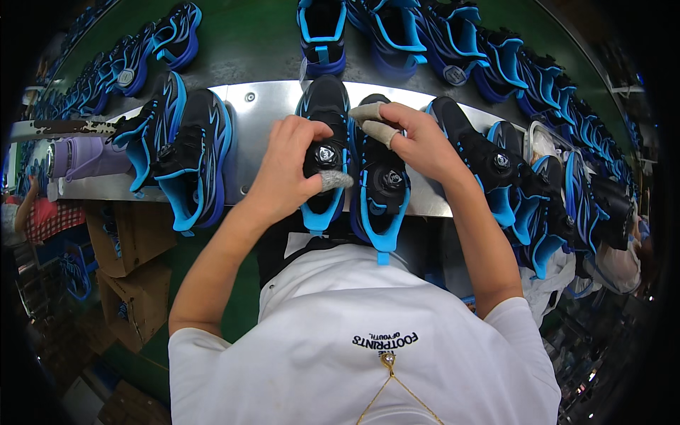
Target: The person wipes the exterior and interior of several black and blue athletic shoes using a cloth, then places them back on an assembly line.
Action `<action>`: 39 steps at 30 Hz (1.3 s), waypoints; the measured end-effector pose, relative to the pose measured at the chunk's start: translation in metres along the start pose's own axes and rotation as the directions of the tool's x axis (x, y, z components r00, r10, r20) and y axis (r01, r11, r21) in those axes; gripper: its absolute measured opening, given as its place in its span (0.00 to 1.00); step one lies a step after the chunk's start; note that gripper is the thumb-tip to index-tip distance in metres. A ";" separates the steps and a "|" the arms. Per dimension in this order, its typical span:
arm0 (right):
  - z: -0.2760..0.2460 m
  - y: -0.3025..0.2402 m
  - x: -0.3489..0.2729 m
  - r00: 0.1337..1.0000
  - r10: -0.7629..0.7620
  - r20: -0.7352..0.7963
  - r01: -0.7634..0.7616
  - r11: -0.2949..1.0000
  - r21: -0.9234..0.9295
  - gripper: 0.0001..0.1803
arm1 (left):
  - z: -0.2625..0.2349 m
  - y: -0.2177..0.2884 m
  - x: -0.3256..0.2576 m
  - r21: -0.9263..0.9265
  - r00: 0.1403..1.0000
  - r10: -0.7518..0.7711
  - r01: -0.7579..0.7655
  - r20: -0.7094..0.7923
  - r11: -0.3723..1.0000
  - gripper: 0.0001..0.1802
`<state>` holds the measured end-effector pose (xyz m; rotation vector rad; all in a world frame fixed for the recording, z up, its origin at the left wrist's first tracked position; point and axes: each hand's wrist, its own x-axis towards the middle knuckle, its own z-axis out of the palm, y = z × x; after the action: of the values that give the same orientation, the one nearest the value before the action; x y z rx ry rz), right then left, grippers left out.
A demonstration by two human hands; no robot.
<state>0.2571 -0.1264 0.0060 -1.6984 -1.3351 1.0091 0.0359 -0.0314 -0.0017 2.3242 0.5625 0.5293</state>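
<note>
Mid-frame, one black-and-blue shoe [327, 103] stands on the metal surface [249, 138] beside a second shoe [381, 163]. The left hand [287, 163], half curled, has thumb and forefinger astride the first's dial [326, 155]; the right hand [419, 138] bends over the second's front. Whether either grips, I cannot tell.

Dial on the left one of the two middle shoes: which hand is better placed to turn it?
Left, likely: the left hand is at that shoe, thumb and a finger on opposite sides of the dial. The right hand is at the neighbouring shoe.
</note>
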 end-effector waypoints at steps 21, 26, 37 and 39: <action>0.024 0.010 0.041 0.985 -0.173 0.002 0.168 0.953 -0.252 0.17 | -0.011 -0.036 0.011 -0.358 0.959 0.129 -0.031 0.254 0.933 0.18; 0.024 0.010 0.044 0.989 -0.150 0.015 0.150 0.967 -0.204 0.16 | -0.032 -0.023 0.021 -0.198 0.911 0.180 -0.111 0.372 0.974 0.16; 0.019 -0.023 0.018 0.872 -0.320 0.370 0.296 0.947 0.122 0.22 | -0.016 0.043 -0.058 -0.805 0.589 -0.624 0.583 0.513 -0.110 0.17; 0.022 -0.022 0.019 0.872 -0.330 0.362 0.332 0.942 0.059 0.22 | 0.001 0.036 -0.059 -0.860 0.605 -0.627 0.450 0.491 -0.240 0.16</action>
<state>0.2310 -0.1022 0.0140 -1.2553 -1.7991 1.1513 -0.0031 -0.0878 0.0098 0.4538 0.8691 0.3709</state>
